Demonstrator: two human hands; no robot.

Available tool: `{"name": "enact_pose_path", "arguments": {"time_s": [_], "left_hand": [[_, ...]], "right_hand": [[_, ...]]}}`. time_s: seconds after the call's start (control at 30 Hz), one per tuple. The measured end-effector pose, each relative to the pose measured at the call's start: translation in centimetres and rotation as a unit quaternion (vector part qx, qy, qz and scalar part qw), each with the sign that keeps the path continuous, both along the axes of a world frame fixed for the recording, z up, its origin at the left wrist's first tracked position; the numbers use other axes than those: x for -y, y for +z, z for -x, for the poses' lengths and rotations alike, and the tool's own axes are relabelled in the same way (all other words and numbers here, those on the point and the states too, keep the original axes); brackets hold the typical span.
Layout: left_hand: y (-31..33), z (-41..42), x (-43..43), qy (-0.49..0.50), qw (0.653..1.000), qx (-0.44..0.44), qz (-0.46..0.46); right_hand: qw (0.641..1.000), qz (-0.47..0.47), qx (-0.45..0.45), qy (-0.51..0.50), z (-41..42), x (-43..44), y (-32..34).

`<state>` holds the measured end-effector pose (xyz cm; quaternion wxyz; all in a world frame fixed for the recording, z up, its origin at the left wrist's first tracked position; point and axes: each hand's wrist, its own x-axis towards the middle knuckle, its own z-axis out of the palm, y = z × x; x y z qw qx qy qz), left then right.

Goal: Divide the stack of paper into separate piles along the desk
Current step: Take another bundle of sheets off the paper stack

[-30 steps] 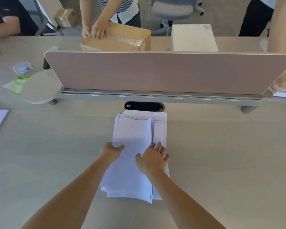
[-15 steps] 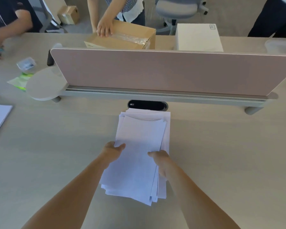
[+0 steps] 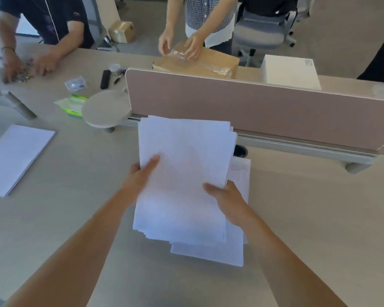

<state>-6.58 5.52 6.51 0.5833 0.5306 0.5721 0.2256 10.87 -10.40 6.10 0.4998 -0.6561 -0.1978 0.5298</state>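
Note:
A bundle of white sheets (image 3: 184, 169) is lifted off the desk, held between both hands. My left hand (image 3: 140, 173) grips its left edge with the thumb on top. My right hand (image 3: 226, 193) grips its right edge, thumb on top, fingers underneath. Below the bundle, the rest of the paper stack (image 3: 239, 244) lies on the desk, showing at the right and near edges. A separate pile of white paper (image 3: 16, 156) lies flat at the left of the desk.
A pink divider panel (image 3: 264, 111) on a grey rail crosses the desk behind the stack, with a round grey shelf (image 3: 104, 111) at its left end. A green packet (image 3: 73, 105) lies beside it. Two people work at a cardboard box (image 3: 208, 63) and small items beyond.
Both hands have closed on the upper sheets and lifted them up and to the left off the stack. The view has swung left, bringing the left pile into sight.

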Motion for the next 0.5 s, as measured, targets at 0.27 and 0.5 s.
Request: {"name": "enact_pose_path", "arguments": {"time_s": [0.27,0.5], "left_hand": [[3.0,13.2,-1.2,0.077,0.989,0.051,-0.114],[1.7,24.8,-3.9,0.067,0.983,0.097,-0.14]], "right_hand": [[0.993,-0.096,0.058,-0.024,12.5,-4.6,2.1],[0.982,-0.156,0.013,-0.109,24.3,-8.2,3.5]]}}
